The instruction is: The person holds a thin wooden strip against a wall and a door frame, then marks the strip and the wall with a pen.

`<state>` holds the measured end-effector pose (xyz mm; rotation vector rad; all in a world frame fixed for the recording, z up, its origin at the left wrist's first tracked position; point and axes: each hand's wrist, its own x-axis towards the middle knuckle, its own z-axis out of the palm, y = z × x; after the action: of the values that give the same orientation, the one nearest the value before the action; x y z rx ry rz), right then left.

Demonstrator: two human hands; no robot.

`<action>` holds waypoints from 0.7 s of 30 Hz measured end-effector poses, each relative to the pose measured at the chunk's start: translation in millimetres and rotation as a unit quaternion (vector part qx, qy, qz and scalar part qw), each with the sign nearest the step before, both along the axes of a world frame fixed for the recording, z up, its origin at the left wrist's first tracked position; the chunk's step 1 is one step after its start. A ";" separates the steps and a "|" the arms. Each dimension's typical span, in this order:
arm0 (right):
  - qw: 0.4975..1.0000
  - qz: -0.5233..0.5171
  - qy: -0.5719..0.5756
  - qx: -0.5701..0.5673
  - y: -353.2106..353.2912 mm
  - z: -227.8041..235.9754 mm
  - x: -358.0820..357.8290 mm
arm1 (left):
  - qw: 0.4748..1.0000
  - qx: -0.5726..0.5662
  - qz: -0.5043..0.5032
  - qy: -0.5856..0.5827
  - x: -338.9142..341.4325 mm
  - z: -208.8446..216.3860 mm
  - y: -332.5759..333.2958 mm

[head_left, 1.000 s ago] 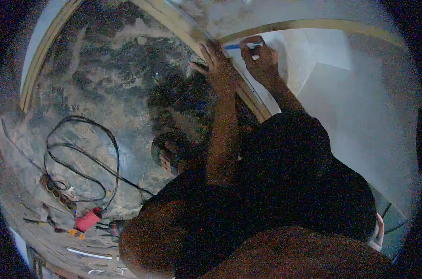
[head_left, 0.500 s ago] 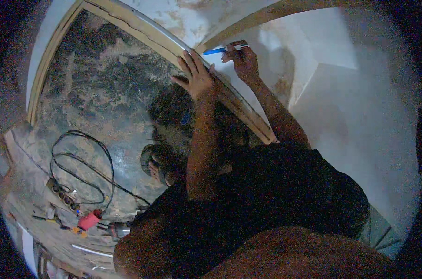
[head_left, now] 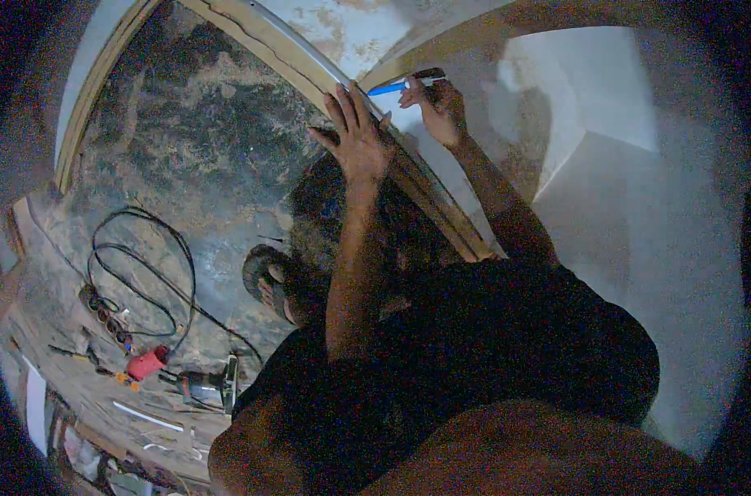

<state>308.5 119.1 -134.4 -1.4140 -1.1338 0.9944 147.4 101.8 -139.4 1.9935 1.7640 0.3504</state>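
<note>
Two hands (head_left: pixel 357 136), one blue pen (head_left: pixel 389 86), one black cable (head_left: pixel 144 273).

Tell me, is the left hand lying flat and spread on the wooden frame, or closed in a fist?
Spread flat: the left hand presses open-fingered on the wooden frame.

The tip of the blue marker (head_left: pixel 404 83) is hidden behind the right hand (head_left: pixel 436 107). The wooden frame strip (head_left: pixel 425 194) is partly covered by the left hand (head_left: pixel 357 132) and forearm. The small tools (head_left: pixel 156 372) on the floor (head_left: pixel 185 174) are too dim and blurred to be identified. The black cable (head_left: pixel 140 264) is lost in the dark rim.
</note>
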 end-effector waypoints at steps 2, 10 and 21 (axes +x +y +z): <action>0.997 0.008 -0.070 -0.037 -0.3 8.8 -7.1 | 1.000 0.014 0.001 -0.002 -5.5 0.9 -1.8; 0.990 0.025 -0.117 -0.077 -6.7 33.9 -9.2 | 1.000 0.017 0.000 -0.007 -4.2 1.4 0.0; 0.951 -0.009 -0.304 -0.044 -16.2 59.4 2.5 | 1.000 0.021 0.005 -0.002 -4.8 -4.7 2.4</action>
<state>311.0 103.0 -75.0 -1.8698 -1.5249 0.6059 142.5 104.1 -144.1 2.0123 1.7802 0.3976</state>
